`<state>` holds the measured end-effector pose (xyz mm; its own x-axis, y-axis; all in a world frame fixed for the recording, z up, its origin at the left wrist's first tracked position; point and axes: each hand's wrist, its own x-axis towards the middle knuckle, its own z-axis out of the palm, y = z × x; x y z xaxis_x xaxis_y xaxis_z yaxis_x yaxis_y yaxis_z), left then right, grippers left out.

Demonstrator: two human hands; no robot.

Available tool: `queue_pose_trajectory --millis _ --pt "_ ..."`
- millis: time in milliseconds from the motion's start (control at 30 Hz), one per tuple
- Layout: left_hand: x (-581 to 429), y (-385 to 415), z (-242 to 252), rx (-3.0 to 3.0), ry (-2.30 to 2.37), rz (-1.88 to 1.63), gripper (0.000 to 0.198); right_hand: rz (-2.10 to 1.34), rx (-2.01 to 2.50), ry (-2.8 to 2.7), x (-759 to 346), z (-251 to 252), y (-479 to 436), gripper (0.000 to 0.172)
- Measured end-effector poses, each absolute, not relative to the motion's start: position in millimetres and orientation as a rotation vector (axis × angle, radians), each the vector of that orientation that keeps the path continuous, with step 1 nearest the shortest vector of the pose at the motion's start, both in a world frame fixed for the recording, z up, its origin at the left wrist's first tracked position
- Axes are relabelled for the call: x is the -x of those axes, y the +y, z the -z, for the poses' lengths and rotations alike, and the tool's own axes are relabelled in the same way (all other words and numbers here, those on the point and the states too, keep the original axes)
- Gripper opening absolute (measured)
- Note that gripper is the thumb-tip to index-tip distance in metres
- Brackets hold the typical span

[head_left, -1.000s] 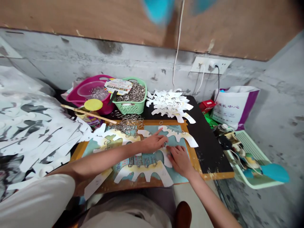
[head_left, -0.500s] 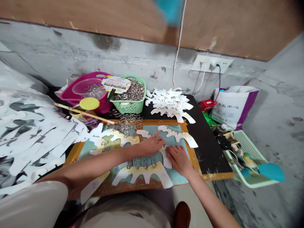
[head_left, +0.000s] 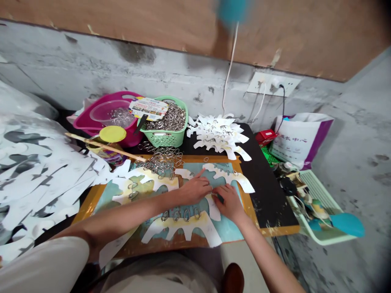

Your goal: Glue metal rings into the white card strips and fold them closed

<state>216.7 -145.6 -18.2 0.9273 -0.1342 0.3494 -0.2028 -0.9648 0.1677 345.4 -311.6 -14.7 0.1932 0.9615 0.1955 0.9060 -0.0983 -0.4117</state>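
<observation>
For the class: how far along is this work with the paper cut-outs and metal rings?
Done-looking: a stack of ringed white cut-outs on the black table. In hand: the left hand and right hand rest on a cut-out on the board. Still left: a large heap of cut-outs and a green basket of rings.

White scalloped paper cutouts (head_left: 183, 228) with yellow-tinted edges lie flat on a teal-and-orange printed mat (head_left: 227, 230). Four silver metal split rings (head_left: 181, 215) sit in a row along the nearest cutout's upper edge, and two more rings (head_left: 132, 190) rest on a second cutout (head_left: 143, 183) to the left. A tangled heap of loose rings (head_left: 161, 160) spills across the mat's far edge.
</observation>
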Motion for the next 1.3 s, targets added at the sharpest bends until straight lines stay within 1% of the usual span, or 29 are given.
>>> queue_pose_trajectory --millis 133,267,367,467,567,633,733,833,900,967,1067,1133,1200,1233,1300 --pt "-214.0 -145.5 20.4 -2.937 -0.278 -0.518 0.025 -0.111 2.089 -1.78 -342.5 12.5 -310.3 0.018" --pt "-210.5 -144.2 18.8 -3.05 -0.46 -0.55 0.028 -0.099 2.089 -1.85 -342.4 13.6 -314.7 0.02" --pt "-205.2 -143.7 11.8 -3.045 -0.533 -0.531 0.022 -0.09 2.067 -1.9 -341.5 12.2 -323.5 0.021" --pt "-198.2 -144.9 5.0 -2.986 -0.526 -0.48 0.012 -0.121 2.022 -1.908 -340.8 9.0 -333.5 0.026" --pt "-192.2 -147.1 3.1 -2.97 -0.507 -0.451 0.009 -0.235 1.933 -1.742 -343.5 7.2 -338.9 0.026" --pt "-189.8 -148.5 3.9 -2.974 -0.482 -0.453 0.011 -0.294 1.862 -1.455 -346.3 7.8 -337.8 0.025" --pt "-188.2 -150.0 4.7 -2.988 -0.43 -0.441 0.015 -0.271 1.88 -1.071 -346.1 10.3 -328.8 0.029" --pt "-186.5 -151.5 4.5 -3.013 -0.34 -0.434 0.017 -0.276 1.98 -1.025 -337.9 14.1 -314.7 0.025" --pt "-184.2 -152.5 5.1 -3.008 -0.281 -0.451 0.018 -0.31 1.994 -1.048 -331.4 16.9 -305.8 0.019" --pt "-181.4 -153.0 6.5 -2.959 -0.234 -0.476 0.018 -0.355 1.982 -1.052 -327.2 18.9 -299.3 0.018" --pt "-180.1 -151.6 7.3 -2.786 -0.087 -0.535 0.016 -0.444 1.919 -1.025 -326.1 16.5 -294.8 0.024" --pt "-183.4 -149.1 4.2 -2.637 0.117 -0.601 0.014 -0.487 1.863 -1.001 -326.5 9.3 -294.7 0.023" --pt "-189.7 -145.4 -3.7 -2.532 0.263 -0.619 0.024 -0.55 1.745 -0.919 -325.8 -2.4 -296.0 0.022" --pt "-193.4 -143.2 -9.6 -2.509 0.267 -0.592 0.028 -0.586 1.665 -0.858 -324.9 -9.6 -296.9 0.027" --pt "-200.1 -138.3 -24.9 -2.47 0.153 -0.486 0.023 -0.664 1.496 -0.727 -322.5 -25.7 -299.1 0.038"
